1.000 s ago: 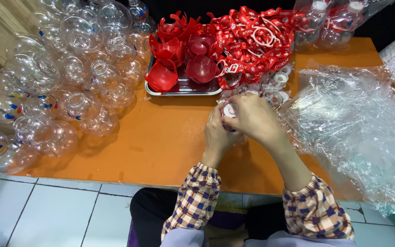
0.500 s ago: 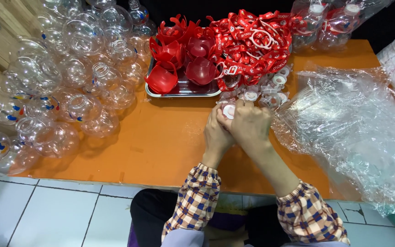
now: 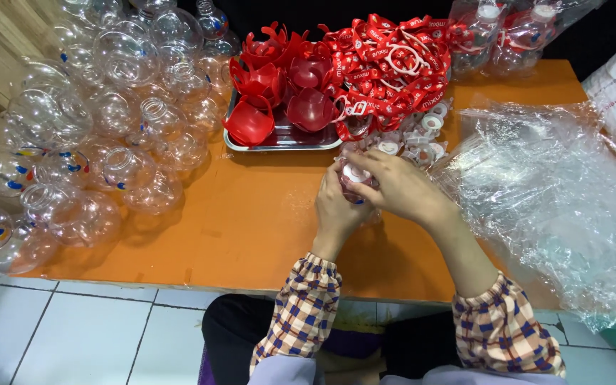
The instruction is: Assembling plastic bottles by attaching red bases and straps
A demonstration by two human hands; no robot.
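Orange surface (image 3: 251, 221) was crowded with clear bottles (image 3: 108, 135) left and a tray (image 3: 279, 142) of red parts behind; left hand (image 3: 336, 207) and right hand (image 3: 401, 189) both clamped one small clear bottle (image 3: 356, 187), white cap (image 3: 355, 173) apparently mid-fitting, needing steady seating.

Left hand (image 3: 338, 207), right hand (image 3: 401, 187): bare, no gloves, no rings or watch visible. Forearms bare up to elbow. Sleeve covers (image 3: 301, 314) on both arms: checked fabric, orange, navy and cream, gathered elastic cuff at front edge. Pale lilac-white garment (image 3: 286, 371) beneath covers at bottom edge. Dark trousers (image 3: 244, 328), likely black; detail unclear.
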